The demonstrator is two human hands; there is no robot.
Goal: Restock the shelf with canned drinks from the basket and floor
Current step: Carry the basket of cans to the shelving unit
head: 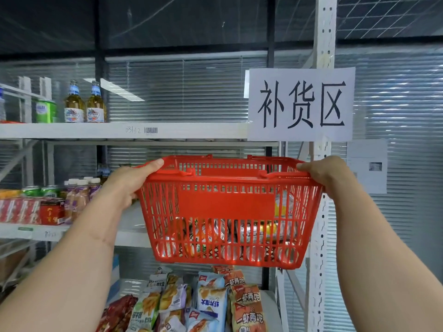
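I hold a red plastic basket [226,204] in the air in front of the white shelf unit. My left hand [130,182] grips its left rim and my right hand [327,174] grips its right rim. Several canned drinks [254,230] lie on the basket's bottom, seen through the slats. The basket hangs level with the middle shelf [129,232], whose right part behind the basket is bare. The top shelf [182,130] is bare from the middle to the right.
Two glass bottles [85,104] and a green can [44,111] stand on the top shelf's left. Cans, red packs and small bottles [80,196] fill the middle shelf's left. Snack bags [191,303] lie on the lower shelf. A paper sign [300,104] hangs on the right upright.
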